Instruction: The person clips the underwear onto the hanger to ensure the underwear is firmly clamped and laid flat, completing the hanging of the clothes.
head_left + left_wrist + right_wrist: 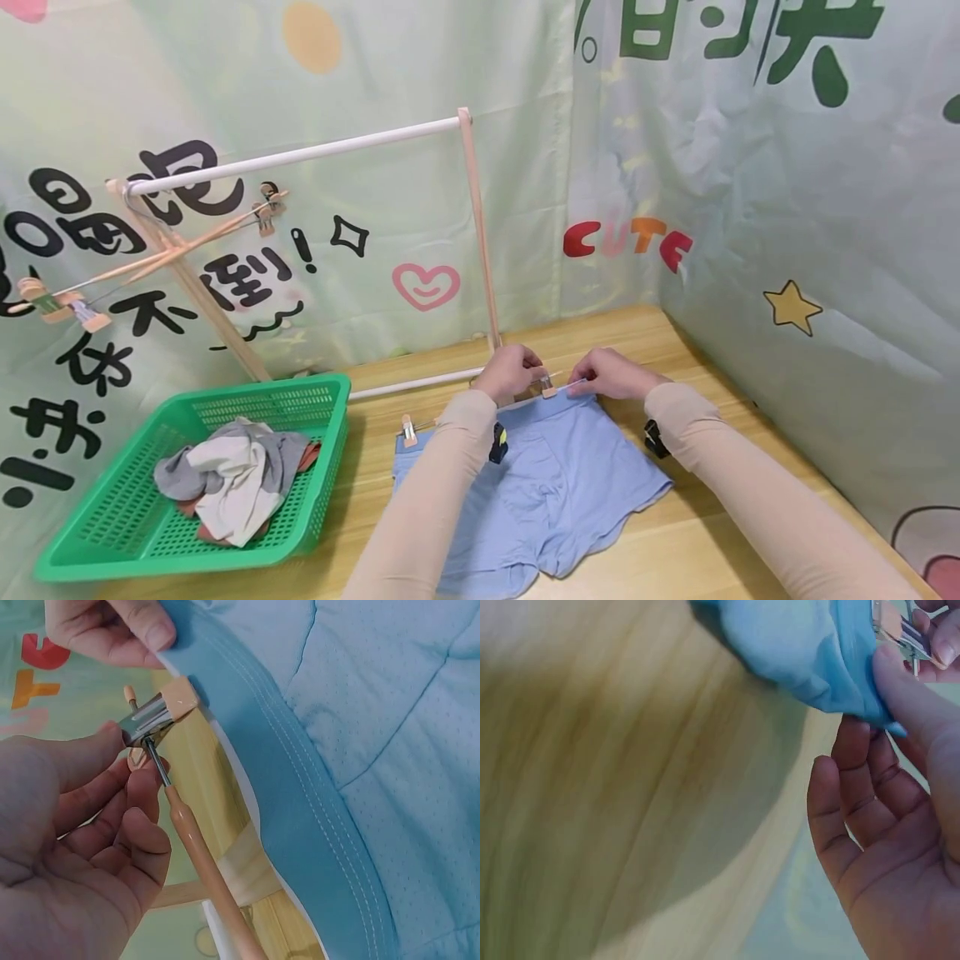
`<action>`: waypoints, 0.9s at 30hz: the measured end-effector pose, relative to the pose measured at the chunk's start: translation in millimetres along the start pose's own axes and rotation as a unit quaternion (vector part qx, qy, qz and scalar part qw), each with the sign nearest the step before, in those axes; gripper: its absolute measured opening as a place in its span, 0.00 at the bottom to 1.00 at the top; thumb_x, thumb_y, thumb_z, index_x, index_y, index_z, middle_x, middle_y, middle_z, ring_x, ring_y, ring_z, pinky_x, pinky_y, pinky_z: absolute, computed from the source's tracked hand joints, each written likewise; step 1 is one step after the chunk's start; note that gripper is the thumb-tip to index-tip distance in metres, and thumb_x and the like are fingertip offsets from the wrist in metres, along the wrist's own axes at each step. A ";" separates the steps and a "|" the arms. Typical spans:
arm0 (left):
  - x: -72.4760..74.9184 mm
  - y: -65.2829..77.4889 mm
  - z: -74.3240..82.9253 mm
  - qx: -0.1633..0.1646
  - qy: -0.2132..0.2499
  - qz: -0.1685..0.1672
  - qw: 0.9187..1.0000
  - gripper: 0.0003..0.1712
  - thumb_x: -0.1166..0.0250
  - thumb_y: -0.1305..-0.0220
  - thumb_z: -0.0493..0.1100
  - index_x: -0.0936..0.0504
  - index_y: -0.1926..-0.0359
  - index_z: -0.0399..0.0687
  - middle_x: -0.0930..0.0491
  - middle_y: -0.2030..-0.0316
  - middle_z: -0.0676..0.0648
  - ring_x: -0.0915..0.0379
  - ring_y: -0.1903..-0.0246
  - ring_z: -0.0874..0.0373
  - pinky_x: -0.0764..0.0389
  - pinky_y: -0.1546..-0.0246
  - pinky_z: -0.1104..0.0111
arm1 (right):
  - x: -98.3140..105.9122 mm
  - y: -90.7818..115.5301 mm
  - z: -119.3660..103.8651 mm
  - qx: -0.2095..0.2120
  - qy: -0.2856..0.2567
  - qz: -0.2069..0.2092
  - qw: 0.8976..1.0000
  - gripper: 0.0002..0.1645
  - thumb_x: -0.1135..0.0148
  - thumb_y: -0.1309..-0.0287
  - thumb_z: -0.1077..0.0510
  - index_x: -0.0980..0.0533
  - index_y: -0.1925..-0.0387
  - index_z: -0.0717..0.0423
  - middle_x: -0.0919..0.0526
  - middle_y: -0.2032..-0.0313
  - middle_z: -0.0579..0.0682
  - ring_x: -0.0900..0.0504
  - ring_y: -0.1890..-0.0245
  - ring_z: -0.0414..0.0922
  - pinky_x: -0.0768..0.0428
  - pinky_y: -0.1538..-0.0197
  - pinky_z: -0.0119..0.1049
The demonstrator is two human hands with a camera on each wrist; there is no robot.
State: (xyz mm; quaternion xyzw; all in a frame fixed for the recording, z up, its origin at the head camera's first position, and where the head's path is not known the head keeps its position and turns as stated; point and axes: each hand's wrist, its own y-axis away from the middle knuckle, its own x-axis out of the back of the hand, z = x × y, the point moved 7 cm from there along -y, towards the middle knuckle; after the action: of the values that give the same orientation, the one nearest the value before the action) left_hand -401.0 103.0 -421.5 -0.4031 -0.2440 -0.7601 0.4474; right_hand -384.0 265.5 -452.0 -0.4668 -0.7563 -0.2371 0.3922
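Observation:
Light blue shorts point(562, 475) lie spread on the table with the waistband toward the rack. My left hand point(512, 372) pinches a clip point(154, 718) of a clip hanger between thumb and fingers. The clip's tan tip overlaps the waistband edge in the left wrist view. From the clip runs the hanger's tan bar point(201, 844). At the waistband's right end, my right hand point(613, 375) pinches the cloth, thumb on top and fingers beneath. Another clip point(408, 431) sits at the waistband's left end. My left forearm hides part of the shorts.
To the left, a green basket point(330, 467) holds crumpled grey, white and rust-coloured cloth point(232, 479). Behind stands a rack with a white top rail point(315, 152), where another clip hanger point(176, 246) hangs. Printed curtains point(810, 208) border the table point(637, 333) behind and on the right.

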 end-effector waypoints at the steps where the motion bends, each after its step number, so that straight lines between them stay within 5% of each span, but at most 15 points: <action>1: 0.8 -0.1 0.0 -0.003 0.000 0.001 1.000 0.14 0.32 0.23 0.47 0.09 0.48 0.43 0.09 0.53 0.46 0.14 0.53 0.54 0.15 0.48 0.63 | -0.5 0.1 -1.5 0.009 0.002 -0.005 1.000 0.07 0.24 0.35 0.54 0.09 0.63 0.54 0.10 0.70 0.42 0.23 0.70 0.36 0.24 0.63 0.32; 11: 1.3 -3.2 -4.1 -0.001 0.028 0.001 1.000 0.14 0.33 0.22 0.46 0.10 0.47 0.43 0.09 0.54 0.46 0.13 0.53 0.55 0.15 0.47 0.62 | 0.9 3.9 -10.4 0.048 0.036 -0.006 0.998 0.18 0.20 0.41 0.57 0.13 0.51 0.58 0.12 0.69 0.45 0.23 0.71 0.36 0.22 0.64 0.30; 17: 1.7 -5.3 -4.9 -0.006 0.032 0.008 0.999 0.13 0.33 0.22 0.46 0.10 0.48 0.44 0.09 0.55 0.47 0.13 0.55 0.56 0.15 0.49 0.64 | 4.6 7.6 -9.6 0.050 0.035 0.010 0.998 0.14 0.20 0.40 0.58 0.21 0.62 0.51 0.18 0.73 0.44 0.23 0.72 0.37 0.22 0.64 0.31; 27: 4.0 -3.8 -4.0 -0.012 0.035 0.015 0.999 0.13 0.33 0.22 0.46 0.10 0.49 0.43 0.09 0.57 0.46 0.14 0.56 0.55 0.15 0.50 0.63 | 3.9 8.9 -9.0 0.050 0.031 0.011 0.998 0.09 0.21 0.39 0.57 0.17 0.67 0.48 0.16 0.72 0.40 0.22 0.71 0.36 0.21 0.63 0.31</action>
State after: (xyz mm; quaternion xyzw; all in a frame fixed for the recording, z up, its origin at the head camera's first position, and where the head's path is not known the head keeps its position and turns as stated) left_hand -407.0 99.9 -420.4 -0.3849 -0.2128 -0.7701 0.4620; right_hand -373.7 265.1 -443.7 -0.4472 -0.7495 -0.2088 0.4412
